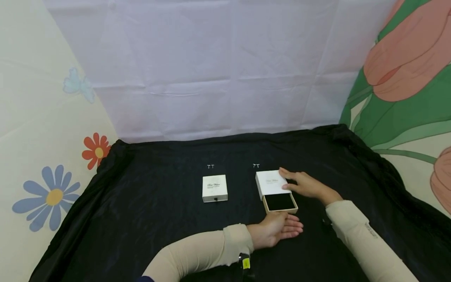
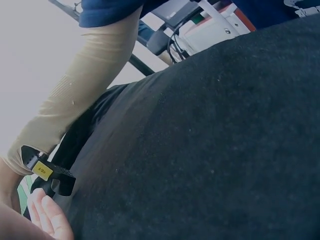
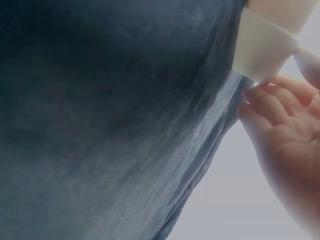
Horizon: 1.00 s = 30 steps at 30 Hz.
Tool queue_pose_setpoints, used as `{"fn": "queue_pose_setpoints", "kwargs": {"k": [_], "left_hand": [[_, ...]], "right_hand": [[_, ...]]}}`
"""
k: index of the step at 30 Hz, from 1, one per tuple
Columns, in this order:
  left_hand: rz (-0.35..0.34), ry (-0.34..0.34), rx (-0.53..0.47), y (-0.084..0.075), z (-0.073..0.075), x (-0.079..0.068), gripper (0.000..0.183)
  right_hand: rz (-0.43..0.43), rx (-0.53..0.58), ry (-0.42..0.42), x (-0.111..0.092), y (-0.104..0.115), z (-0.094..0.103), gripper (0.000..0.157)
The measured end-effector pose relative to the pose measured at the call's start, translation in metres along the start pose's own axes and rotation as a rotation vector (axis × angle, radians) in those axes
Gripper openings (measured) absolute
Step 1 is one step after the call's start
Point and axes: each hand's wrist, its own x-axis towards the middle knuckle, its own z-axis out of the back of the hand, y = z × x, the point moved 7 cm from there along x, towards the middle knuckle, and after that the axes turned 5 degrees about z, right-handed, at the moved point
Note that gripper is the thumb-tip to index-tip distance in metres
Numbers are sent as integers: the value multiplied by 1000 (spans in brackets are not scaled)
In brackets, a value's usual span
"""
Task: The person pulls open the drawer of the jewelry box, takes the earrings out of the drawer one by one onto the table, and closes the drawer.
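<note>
A white slide-out box (image 1: 272,181) with small print on its lid lies on the black cloth, right of the middle. Its drawer (image 1: 295,205), pale-walled and dark inside, sticks out towards me. My right hand (image 1: 305,185) grips the outer sleeve at its right side; the right wrist view shows that hand (image 3: 287,120) with fingers against the box (image 3: 262,47). Just in front of the drawer is my left hand (image 1: 276,229), fingers straight and pointing right, at or against the drawer's front. In the left wrist view only part of that hand (image 2: 47,217) shows.
A second white box (image 1: 215,188), closed with a dark tab in front, stands to the left. Behind the boxes lie small white T-shaped pieces or marks (image 1: 210,167). Black cloth (image 1: 158,188) covers the table, with a white sheet (image 1: 225,66) behind it.
</note>
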Motion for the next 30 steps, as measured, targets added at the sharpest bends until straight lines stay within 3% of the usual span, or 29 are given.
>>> {"fn": "queue_pose_setpoints", "kwargs": {"k": [30], "left_hand": [[14, 7, -1, -4, 4, 5, 28]], "right_hand": [[12, -17, 0, 0, 1, 1, 57]]}}
